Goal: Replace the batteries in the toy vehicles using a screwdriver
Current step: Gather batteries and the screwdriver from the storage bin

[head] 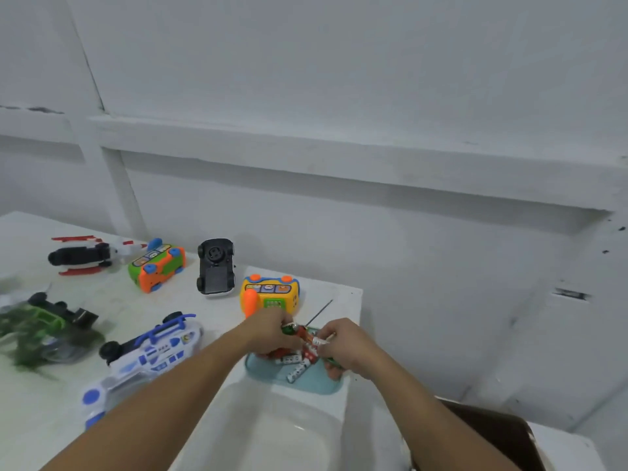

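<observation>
Here, fingers (283, 326) of the left hand (268, 329) and right hand (346, 345) pinch opposite ends of a red-and-green battery (302, 334) at lower centre of the frame, above the teal tray (306, 385) on the table (112, 300). It is probably light, rigid, smooth and prone to rolling, so best gripped round the barrel. Its long axis runs left to right, dipping slightly rightward.

White table (112, 297), toy vehicles laid out.
Red-and-black toy (81, 254) at 10 o'clock; green-orange bus (157, 265) at 11; upturned black car (215, 266) at 12; yellow toy (272, 294) at 1; teal tray (306, 389) of batteries (292, 360) at 3; white basin (272, 436) at 5; blue-white vehicle (149, 355) centre; blurred green truck (51, 321) at 9.
</observation>
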{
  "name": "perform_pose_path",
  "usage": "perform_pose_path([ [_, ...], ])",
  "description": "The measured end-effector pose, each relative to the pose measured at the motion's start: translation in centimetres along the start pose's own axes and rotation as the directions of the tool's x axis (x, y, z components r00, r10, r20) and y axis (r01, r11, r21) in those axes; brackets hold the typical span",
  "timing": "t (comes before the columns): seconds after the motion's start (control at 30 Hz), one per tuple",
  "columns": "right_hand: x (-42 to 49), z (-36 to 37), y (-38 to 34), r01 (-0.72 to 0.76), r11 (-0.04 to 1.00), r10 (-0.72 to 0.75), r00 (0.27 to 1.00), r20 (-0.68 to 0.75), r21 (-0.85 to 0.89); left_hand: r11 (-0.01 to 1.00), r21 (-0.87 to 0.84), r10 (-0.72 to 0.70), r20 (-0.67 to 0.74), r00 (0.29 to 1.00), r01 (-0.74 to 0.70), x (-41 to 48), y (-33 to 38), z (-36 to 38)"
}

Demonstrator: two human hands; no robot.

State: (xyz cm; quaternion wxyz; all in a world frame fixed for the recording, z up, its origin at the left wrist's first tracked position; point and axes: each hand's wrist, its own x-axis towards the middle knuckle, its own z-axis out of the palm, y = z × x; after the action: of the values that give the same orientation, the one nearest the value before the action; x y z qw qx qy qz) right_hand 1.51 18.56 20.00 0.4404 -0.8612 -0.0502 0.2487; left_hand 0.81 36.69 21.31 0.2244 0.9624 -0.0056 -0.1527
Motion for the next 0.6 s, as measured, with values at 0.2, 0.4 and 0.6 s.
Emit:
perform_pose_path([
  [0.2, -0.8, 3.0, 0.0, 0.007, 0.974, -0.054, 0.978, -0.202, -0.225, 0.987, -0.054, 0.143, -0.130, 0.981, -0.151, 0.2, -1.4, 1.7],
  [0.4, -1.3, 4.6, -0.5, 0.062, 0.955, -0.141, 0.955, -0.260, -0.290, 0.981, -0.107, 0.139, -0.181, 0.974, -0.160, -0.3, -2.7, 2.9],
  [0.6, -1.4, 5.2, -0.1, 0.116, 0.926, -0.225, 0.934, -0.279, -0.359, 0.978, -0.150, 0.121, -0.161, 0.980, -0.145, -0.7, -3.7, 3.7],
])
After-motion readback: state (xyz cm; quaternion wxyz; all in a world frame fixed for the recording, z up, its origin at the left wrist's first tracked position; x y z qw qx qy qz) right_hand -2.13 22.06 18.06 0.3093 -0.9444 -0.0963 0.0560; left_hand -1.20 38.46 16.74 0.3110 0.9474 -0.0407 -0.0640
